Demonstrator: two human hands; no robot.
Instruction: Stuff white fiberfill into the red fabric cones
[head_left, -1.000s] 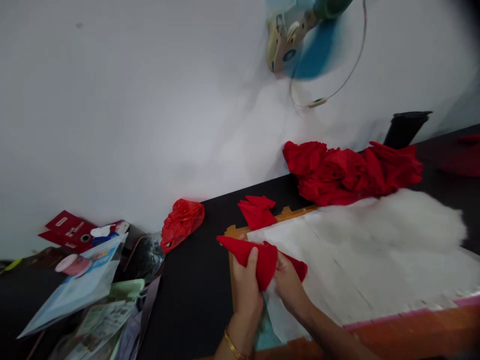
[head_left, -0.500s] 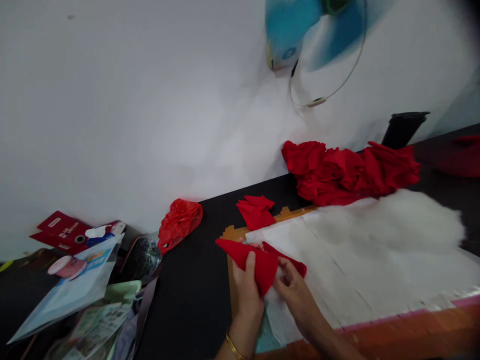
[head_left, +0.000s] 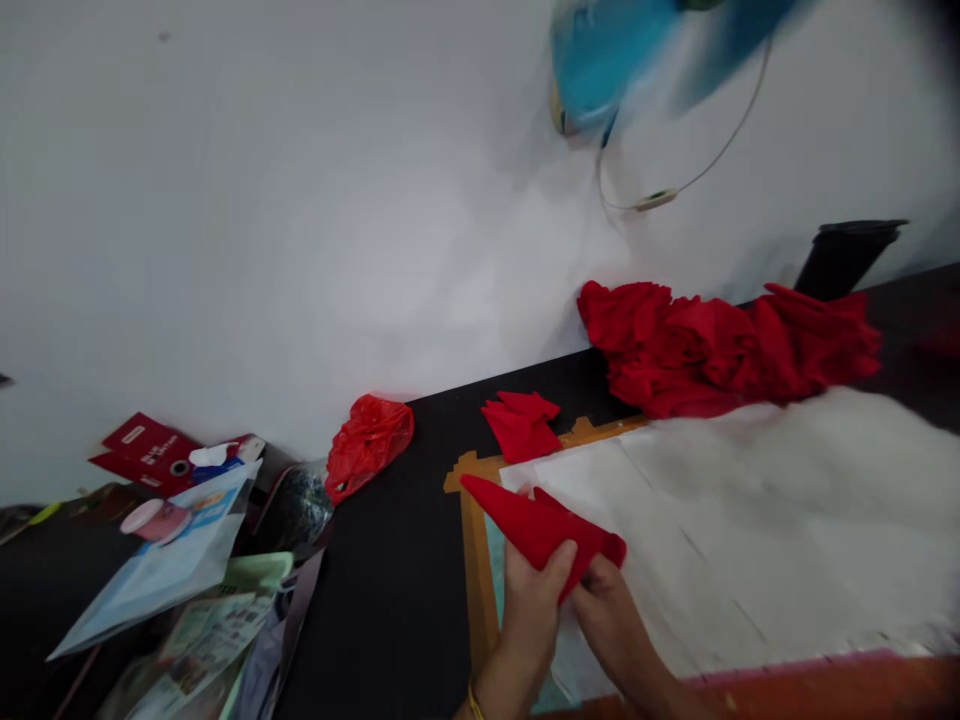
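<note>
1. The left hand point(head_left: 534, 612) grips the red cloth cone point(head_left: 541, 527) from below, thumb pressed on its front.
2. The right hand point(head_left: 611, 610) pinches the cone's wide end, just beside the left.
3. The cone hangs over the white sheet point(head_left: 750, 530) on the black counter point(head_left: 390, 590); a red cloth pile point(head_left: 720, 345) lies farther right.

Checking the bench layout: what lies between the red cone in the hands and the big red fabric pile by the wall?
In the head view, white sheet spans most of the stretch from red cone to fabric pile.
</note>
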